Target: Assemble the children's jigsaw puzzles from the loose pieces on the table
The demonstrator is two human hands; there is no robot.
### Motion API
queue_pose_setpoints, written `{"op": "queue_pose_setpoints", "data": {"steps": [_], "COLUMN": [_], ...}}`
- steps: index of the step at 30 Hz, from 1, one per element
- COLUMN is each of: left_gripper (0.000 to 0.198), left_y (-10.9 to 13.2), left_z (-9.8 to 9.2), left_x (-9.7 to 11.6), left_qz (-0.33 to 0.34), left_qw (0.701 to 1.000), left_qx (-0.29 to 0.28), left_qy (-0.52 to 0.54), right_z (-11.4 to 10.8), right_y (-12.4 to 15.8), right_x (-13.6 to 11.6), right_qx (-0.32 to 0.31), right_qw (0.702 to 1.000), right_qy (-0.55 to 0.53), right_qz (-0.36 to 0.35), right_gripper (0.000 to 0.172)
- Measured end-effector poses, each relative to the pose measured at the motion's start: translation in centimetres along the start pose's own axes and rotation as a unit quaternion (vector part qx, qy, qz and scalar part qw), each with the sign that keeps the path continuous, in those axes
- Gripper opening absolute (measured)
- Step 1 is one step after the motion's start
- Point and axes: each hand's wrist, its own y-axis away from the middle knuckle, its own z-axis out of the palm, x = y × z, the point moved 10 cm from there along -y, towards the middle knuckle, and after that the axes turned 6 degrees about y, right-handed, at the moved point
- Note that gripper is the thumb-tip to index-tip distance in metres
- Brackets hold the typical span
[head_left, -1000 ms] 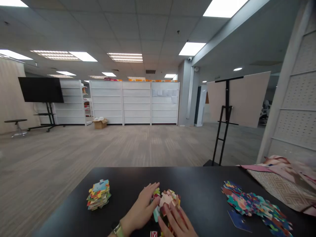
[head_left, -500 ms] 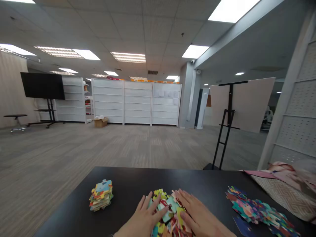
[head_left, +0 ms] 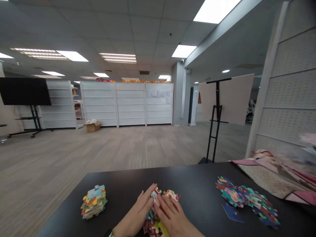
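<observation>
Left hand (head_left: 138, 210) and right hand (head_left: 171, 212) — fingers outstretched — cup puzzle pieces (head_left: 153, 228) inside the table's far edge (head_left: 158, 170), with room alongside.

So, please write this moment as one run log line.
left hand: against central puzzle pile | right hand: over same pile | puzzle stack: left side of table | spread pieces: right side
</observation>
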Motion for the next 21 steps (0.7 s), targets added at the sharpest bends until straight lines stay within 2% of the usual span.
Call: {"op": "queue_pose_setpoints", "data": {"steps": [2,5,7,9,11,13,16,18,21], "left_gripper": [0.066,0.080,0.092,0.096,0.090,0.086,0.083,0.076,0.068], "left_y": [0.0,0.1,0.3,0.6,0.8,0.9,1.2,1.4,1.1], "left_z": [-0.6,-1.3,-0.6,0.3,0.5,-0.1,-1.0,-1.2,-0.7], "left_x": [-0.2,0.0,0.5,0.8,1.0,1.3,1.9,2.3,2.9], "left_qz": [0.023,0.055,0.061,0.042,0.008,-0.015,-0.010,0.016,0.072], "left_qw": [0.998,0.997,0.997,0.987,0.980,0.982,0.990,0.995,0.997], "left_qx": [0.021,0.032,-0.012,-0.066,-0.087,-0.072,-0.050,-0.039,-0.017], "left_qy": [0.049,0.035,-0.053,-0.143,-0.180,-0.173,-0.133,-0.093,-0.038], "right_z": [-2.1,-4.5,-5.0,-5.1,-5.7,-6.5,-7.2,-7.1,-6.5], "right_y": [-1.0,-1.4,-1.0,-0.4,0.4,1.4,2.7,3.0,2.4], "right_x": [-1.0,-0.7,0.3,1.6,3.2,5.2,7.4,7.5,6.1], "right_qx": [-0.002,-0.003,-0.020,-0.027,-0.001,0.044,0.091,0.104,0.124], "right_qw": [0.997,0.989,0.984,0.981,0.980,0.975,0.962,0.957,0.953], "right_qy": [-0.072,-0.129,-0.116,-0.100,-0.092,-0.079,-0.060,-0.062,-0.082], "right_qz": [0.010,0.078,0.132,0.161,0.174,0.201,0.249,0.264,0.265], "right_gripper": [0.090,0.073,0.065,0.063,0.058,0.052,0.039,0.036,0.039]}}
